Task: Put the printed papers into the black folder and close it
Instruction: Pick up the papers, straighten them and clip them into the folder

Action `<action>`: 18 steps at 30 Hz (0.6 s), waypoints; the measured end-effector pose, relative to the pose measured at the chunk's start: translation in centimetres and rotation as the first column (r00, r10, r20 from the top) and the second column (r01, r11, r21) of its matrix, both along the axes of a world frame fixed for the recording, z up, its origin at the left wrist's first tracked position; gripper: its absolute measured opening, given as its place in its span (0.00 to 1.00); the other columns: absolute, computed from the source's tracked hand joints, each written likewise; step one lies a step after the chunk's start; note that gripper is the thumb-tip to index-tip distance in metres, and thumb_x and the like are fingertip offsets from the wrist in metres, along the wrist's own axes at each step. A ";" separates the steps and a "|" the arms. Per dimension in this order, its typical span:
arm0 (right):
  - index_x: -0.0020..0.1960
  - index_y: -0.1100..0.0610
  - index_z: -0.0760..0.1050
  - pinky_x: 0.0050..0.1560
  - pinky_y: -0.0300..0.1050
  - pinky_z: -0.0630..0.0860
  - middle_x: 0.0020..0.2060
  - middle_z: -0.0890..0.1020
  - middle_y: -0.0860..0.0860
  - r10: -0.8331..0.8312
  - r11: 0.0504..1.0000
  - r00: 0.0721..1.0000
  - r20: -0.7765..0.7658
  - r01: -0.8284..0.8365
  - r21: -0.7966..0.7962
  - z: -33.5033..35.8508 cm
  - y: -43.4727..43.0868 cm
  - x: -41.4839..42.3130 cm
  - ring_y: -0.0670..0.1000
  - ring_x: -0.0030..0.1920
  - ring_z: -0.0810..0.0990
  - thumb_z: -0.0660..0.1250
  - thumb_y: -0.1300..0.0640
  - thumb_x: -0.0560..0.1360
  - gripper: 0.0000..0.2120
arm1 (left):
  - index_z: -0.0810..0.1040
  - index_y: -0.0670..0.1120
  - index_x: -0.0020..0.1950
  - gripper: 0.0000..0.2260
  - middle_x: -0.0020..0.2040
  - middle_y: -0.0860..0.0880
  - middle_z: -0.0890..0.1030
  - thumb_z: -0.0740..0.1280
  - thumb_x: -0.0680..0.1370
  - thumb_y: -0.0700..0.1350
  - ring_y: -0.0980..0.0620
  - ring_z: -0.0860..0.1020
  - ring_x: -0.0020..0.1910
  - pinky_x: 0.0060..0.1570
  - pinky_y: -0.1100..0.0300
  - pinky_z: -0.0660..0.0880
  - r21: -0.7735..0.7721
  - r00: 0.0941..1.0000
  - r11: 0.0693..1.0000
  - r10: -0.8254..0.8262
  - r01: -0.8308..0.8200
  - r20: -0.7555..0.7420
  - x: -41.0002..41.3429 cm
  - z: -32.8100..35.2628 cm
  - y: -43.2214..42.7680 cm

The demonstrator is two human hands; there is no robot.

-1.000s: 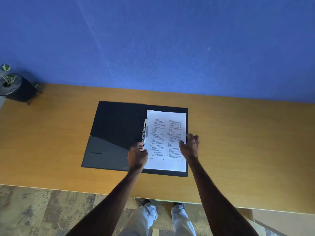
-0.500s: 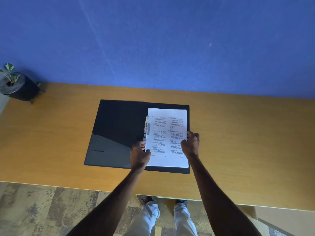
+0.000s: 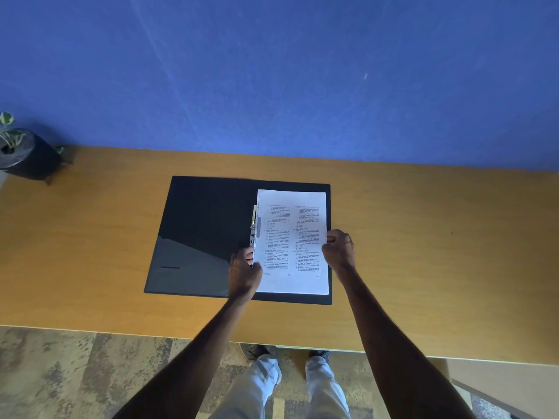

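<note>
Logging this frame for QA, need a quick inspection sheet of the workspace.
Surface: wooden desk, bare apart from the items below.
Job's things: black folder lying open; printed papers over its right half beside the metal fastener.
Clutter: potted plant at far left corner.
Grippers: left hand and right hand grip the papers' side edges.
Cables: nothing seen.
Surroundings: blue wall, patterned floor.

Sliding the printed papers (image 3: pixel 292 241) slightly farther up the open black folder (image 3: pixel 208 237), both hands moving along, left hand (image 3: pixel 244 272) and right hand (image 3: pixel 338 249) gripping the side edges.
</note>
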State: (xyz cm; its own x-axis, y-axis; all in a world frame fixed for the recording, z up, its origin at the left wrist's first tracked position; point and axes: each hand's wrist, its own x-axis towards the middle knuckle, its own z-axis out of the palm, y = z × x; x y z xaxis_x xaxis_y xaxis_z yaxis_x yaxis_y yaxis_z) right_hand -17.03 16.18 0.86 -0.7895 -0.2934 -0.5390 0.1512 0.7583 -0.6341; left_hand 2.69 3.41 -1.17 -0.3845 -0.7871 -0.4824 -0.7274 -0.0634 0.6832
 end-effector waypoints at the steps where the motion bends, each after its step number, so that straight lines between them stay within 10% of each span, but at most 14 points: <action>1: 0.70 0.63 0.80 0.53 0.51 0.81 0.66 0.85 0.59 -0.004 1.000 1.000 0.012 0.005 -0.009 0.1 0.0 -0.1 0.61 0.64 0.85 0.61 0.71 0.77 0.24 | 0.77 0.40 0.76 0.22 0.74 0.40 0.78 0.64 0.82 0.34 0.42 0.81 0.71 0.73 0.42 0.78 0.011 1.000 1.000 0.007 -0.007 0.002 -0.1 0.0 -0.1; 18: 0.68 0.64 0.81 0.44 0.41 0.74 0.61 0.88 0.57 0.087 0.996 0.996 0.034 -0.087 -0.007 0.4 0.6 -0.6 0.57 0.58 0.85 0.60 0.71 0.77 0.23 | 0.78 0.39 0.76 0.21 0.74 0.39 0.80 0.64 0.82 0.35 0.40 0.81 0.72 0.74 0.44 0.78 0.004 0.981 0.981 0.192 -0.192 0.011 0.0 0.2 0.7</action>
